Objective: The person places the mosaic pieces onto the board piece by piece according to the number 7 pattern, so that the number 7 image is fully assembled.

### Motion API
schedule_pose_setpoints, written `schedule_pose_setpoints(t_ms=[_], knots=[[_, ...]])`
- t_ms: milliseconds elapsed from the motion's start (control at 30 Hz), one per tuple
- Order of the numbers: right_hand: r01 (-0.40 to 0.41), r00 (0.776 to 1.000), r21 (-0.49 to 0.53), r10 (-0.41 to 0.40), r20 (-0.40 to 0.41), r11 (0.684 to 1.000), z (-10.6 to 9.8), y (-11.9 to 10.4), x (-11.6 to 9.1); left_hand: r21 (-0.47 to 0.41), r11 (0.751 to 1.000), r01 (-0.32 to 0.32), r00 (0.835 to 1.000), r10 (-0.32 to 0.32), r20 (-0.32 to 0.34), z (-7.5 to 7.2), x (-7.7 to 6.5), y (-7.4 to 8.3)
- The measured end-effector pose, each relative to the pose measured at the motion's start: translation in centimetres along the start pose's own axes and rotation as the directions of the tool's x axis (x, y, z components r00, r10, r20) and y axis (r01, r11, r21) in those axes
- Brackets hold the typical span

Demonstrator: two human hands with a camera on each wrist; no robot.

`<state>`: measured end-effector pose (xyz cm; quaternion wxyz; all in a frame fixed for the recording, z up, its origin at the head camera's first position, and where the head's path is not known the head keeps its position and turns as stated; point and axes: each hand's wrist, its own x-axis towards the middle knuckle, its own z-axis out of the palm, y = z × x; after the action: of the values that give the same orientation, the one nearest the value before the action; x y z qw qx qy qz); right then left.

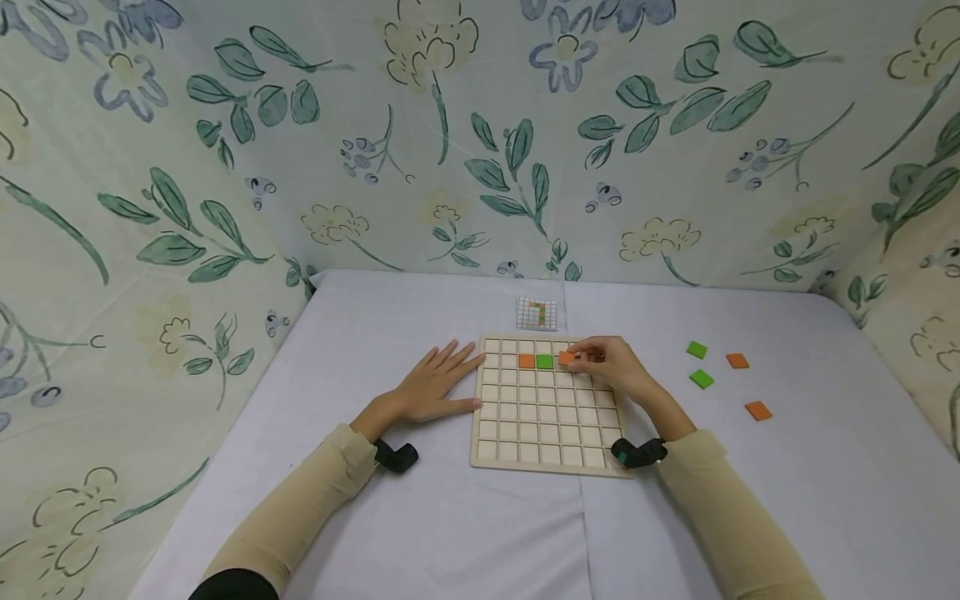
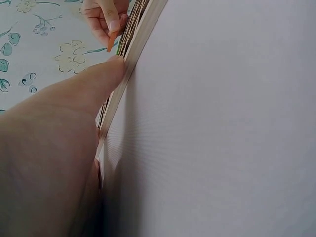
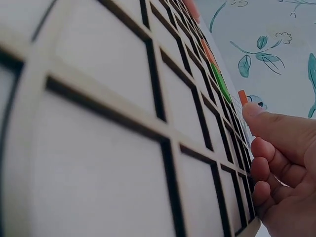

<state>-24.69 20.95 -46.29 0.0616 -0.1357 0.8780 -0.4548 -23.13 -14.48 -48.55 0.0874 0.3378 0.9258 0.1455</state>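
A wooden grid board (image 1: 528, 435) with square cells lies on the table. In its second row from the far edge sit an orange tile (image 1: 527, 361) and, right beside it, a green tile (image 1: 544, 362). My right hand (image 1: 611, 363) pinches another orange tile (image 1: 566, 358) between thumb and fingers, close over the cell to the right of the green one. The right wrist view shows that held tile (image 3: 242, 97) tilted on edge at the thumb tip. My left hand (image 1: 437, 385) lies flat with fingers spread, its fingertips and thumb at the board's left edge.
Two green tiles (image 1: 701, 379) and two orange tiles (image 1: 759, 410) lie loose on the white cloth to the right. Behind the board lies a small pattern card (image 1: 536, 314) with a coloured grid. A floral curtain (image 1: 525, 150) rises along the back and sides.
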Motion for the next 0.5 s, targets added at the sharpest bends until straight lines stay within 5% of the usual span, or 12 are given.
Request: schedule_pose_setpoints(t_ms=[500], knots=[[0.014, 1.0, -0.043, -0.014, 0.002, 0.999, 0.56, 0.19, 0.48, -0.012, 1.0, 0.011, 1.0, -0.011, 0.005, -0.18, -0.06, 0.22]])
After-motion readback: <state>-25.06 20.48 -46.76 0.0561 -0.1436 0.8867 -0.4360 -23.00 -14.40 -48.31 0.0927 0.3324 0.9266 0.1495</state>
